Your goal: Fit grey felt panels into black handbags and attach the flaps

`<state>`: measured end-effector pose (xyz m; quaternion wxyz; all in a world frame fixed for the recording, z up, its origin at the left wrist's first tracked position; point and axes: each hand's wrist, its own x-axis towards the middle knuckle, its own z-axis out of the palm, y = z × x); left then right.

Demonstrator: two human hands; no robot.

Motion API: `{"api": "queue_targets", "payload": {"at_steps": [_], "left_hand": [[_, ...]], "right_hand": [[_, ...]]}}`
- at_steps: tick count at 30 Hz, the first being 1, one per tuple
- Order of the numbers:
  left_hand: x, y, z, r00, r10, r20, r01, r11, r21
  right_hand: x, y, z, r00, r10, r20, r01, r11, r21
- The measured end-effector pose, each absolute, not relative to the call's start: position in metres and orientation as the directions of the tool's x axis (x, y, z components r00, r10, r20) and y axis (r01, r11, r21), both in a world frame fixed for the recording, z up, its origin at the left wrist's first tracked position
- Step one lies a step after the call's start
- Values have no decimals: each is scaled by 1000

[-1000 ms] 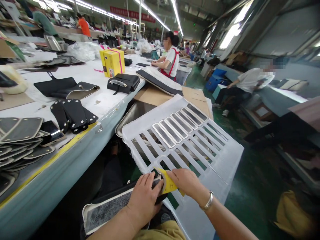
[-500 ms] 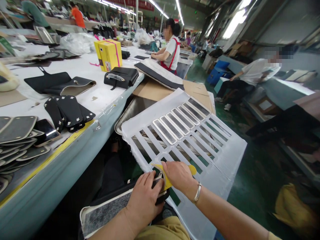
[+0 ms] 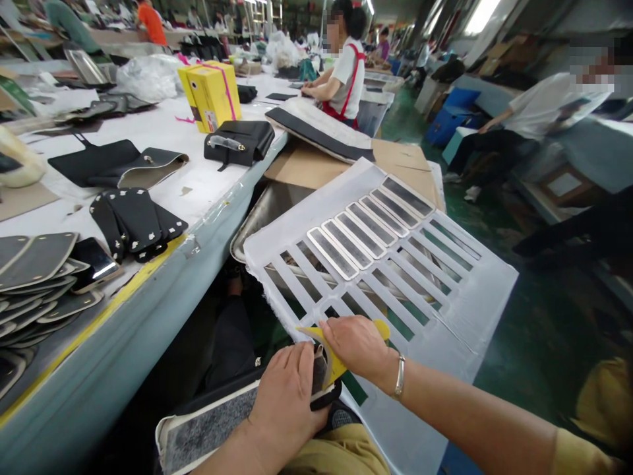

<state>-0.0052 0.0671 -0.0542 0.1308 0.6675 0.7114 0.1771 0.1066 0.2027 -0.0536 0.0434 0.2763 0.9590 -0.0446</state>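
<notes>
See the grey-panelled black piece [image 3: 212, 422] over the dark trousers [image 3: 230, 349], slanting lengthwise from lower left to upper right. Notice the left hand [image 3: 287, 399] grasping it with bent fingers [image 3: 302, 364], and the right hand [image 3: 359, 344] closed around a yellow tool [image 3: 337, 365], pointing left. Cannot see the middle, hidden by the left hand.

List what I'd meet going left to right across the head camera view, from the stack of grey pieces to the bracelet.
Stack of grey pieces, fanned black pieces, closed black bag, left hand, right hand, silver bracelet.
</notes>
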Motion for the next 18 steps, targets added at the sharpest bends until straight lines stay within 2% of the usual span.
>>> {"api": "queue_targets", "payload": {"at_steps": [4,13,15,18], "left_hand": [[-5,71,-50,-63,997,-49,913,78,400],[-11,77,-49,-61,987,-152,887,123,445],[-11,78,-48,-59,983,-171,891,129,436],[-10,75,-50,-63,988,-138,897,117,427]], "right_hand": [[107,207,-54,-851,515,-106,525,843,-115],[105,215,-57,-874,478,-89,486,862,-143],[106,217,-57,-899,431,-71,437,890,-129],[108,219,-58,-959,278,-52,281,957,-71]]}}
